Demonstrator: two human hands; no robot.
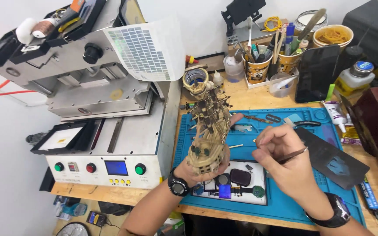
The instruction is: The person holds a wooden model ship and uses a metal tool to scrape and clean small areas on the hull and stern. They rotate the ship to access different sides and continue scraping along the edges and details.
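Observation:
My left hand (pixel 204 168) grips the hull of a small wooden model ship (pixel 208 131) with masts and thread rigging, holding it upright over the blue work mat (pixel 285 201). My right hand (pixel 283 159) is just right of the ship, fingers pinched on slim metal tweezers (pixel 292 155) whose free end sticks out to the right. A thin wooden stick (pixel 236 146) lies between the ship and my right hand. Both wrists wear dark watches.
A grey bench machine (pixel 110 144) with coloured buttons fills the left. Cups of tools (pixel 259 65), a bottle (pixel 355 78), a dark phone (pixel 316 72) and a tube (pixel 335 113) stand behind the mat. A dark panel (pixel 333 159) and a white tray of small parts (pixel 237 183) lie on the mat.

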